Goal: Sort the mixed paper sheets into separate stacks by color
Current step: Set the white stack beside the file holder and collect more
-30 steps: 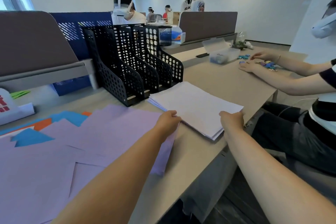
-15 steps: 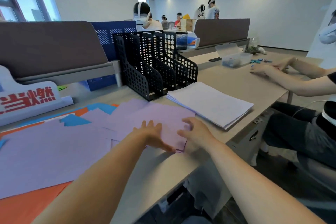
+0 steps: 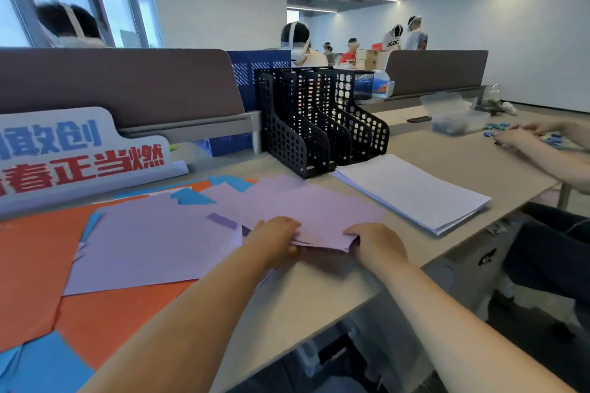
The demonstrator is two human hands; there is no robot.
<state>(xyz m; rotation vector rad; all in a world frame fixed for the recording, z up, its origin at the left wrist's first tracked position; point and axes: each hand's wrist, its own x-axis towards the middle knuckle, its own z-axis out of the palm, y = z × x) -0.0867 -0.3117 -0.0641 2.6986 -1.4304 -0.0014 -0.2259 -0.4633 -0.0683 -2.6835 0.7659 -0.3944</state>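
Gripping the near edge of a small bundle of lilac sheets (image 3: 322,214), the person's left hand (image 3: 274,241) and right hand (image 3: 378,244) sit close together near the front of the desk (image 3: 447,156). Each has its fingers curled onto the paper's edge, the left at the bundle's near left corner and the right at its near right corner. From where I stand the thumbs are hidden, so I cannot say how they lie. The bundle lies flat on the desk, its far end fanning out towards a black file rack (image 3: 322,124) that stands upright at the back. More lilac paper spreads loosely to the left, overlapping a wide spread of orange sheets (image 3: 32,262). Blue sheets (image 3: 44,367) show at the near left corner, and a few blue corners poke out farther back among the lilac. Just to the right of the held bundle, apart from it, a white stack (image 3: 415,191) lies squared up with one corner near the desk's front edge. Behind the coloured paper a sign (image 3: 79,153) with blue and red characters leans at the foot of a grey divider (image 3: 121,83). Farther right on the same desk, a neighbour's hands (image 3: 520,137) rest among small blue bits, beside a clear plastic box (image 3: 456,124).
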